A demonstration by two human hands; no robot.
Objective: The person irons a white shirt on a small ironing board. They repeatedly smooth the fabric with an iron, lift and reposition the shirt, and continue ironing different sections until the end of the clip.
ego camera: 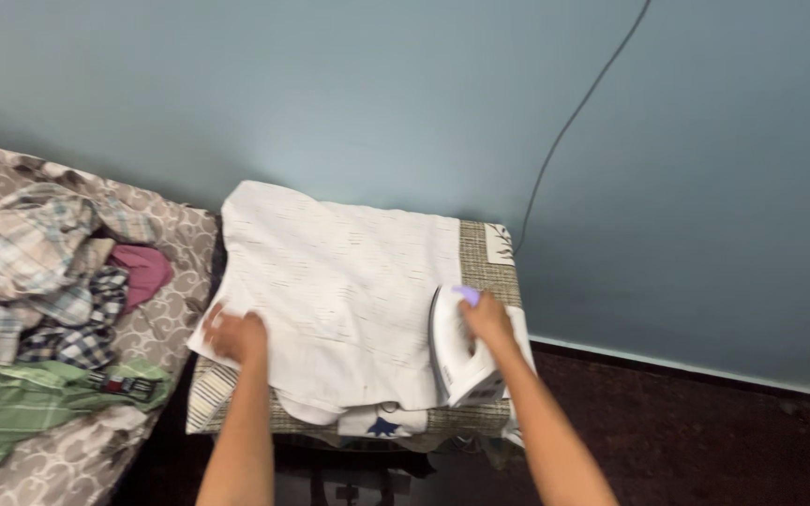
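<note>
Iron (pixel 457 351) on white cloth (pixel 339 290), bench (pixel 489 258) right edge.
Nose away toward wall, long axis near-far; right hand (pixel 487 319) grip clenched on handle, left hand (pixel 234 335) flat on cloth; clothes pile (pixel 49 300) on bed left.

Garment (pixel 330 281) lies spread on covered table (pixel 489 253), which stands against wall (pixel 377 84). Left hand (pixel 234 334) rests on garment's near-left edge. Right hand (pixel 487 317) on iron (pixel 457 351), at garment's right edge, near table's right side. Cord (pixel 574 112) runs up the wall behind table's far-right corner. Bed (pixel 166 328) just left of table; clothes pile (pixel 49 300) on it.
</note>
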